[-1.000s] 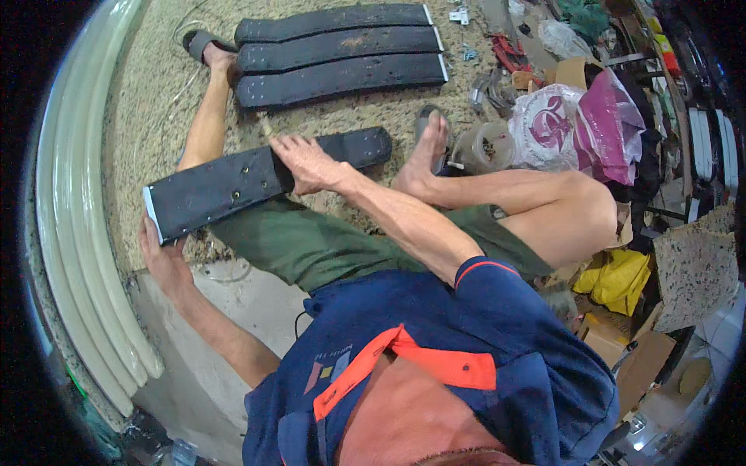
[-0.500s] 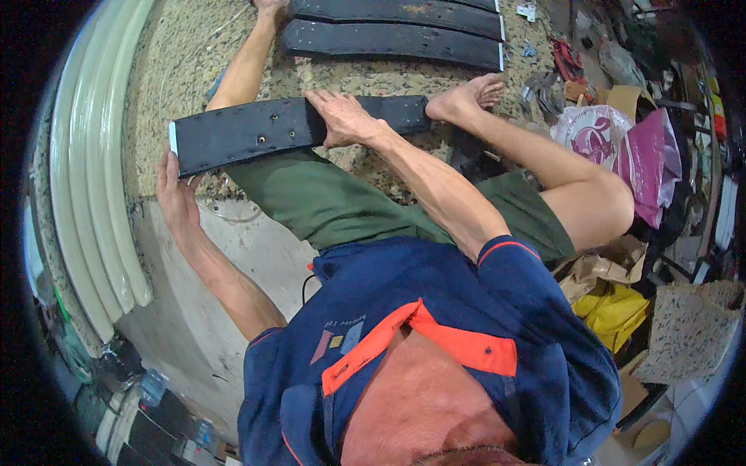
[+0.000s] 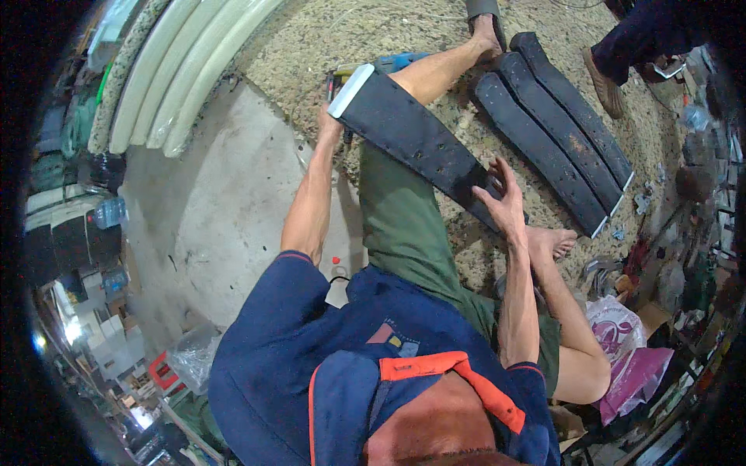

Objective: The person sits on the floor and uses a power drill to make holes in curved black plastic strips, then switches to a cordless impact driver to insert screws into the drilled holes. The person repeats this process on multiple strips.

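A right hand (image 3: 505,206) hangs spread over a long black panel (image 3: 416,133) laid across a leg (image 3: 439,74); the left hand (image 3: 329,126), at its white end (image 3: 351,91), is too hidden to tell.

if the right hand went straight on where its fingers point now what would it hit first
Probably the nearest black padded strip of the three lying together on the speckled mat. The right hand's height is unclear, so it might pass above it.
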Available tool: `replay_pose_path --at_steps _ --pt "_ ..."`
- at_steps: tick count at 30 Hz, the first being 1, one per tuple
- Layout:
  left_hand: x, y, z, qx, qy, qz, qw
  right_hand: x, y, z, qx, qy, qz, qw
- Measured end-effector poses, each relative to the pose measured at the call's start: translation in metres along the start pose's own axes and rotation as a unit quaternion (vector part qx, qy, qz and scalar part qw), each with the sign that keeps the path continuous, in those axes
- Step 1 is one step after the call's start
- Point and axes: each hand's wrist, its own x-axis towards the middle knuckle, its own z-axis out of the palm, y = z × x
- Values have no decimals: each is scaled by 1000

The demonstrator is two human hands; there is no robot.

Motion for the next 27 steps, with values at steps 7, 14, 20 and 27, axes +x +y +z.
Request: replay_pose_path --at_steps 7,14,20,27 --pt "62 -10 35 318 -64 106 940 -72 33 -43 158 95 147 972" --pt "79 53 98 416 -114 134 892 -105 24 -37 167 97 194 962" --pt "90 79 138 466 -151 171 855 -109 34 -24 136 69 209 966" --pt "67 117 136 515 -185 251 799 -117 6 -42 164 91 163 969"
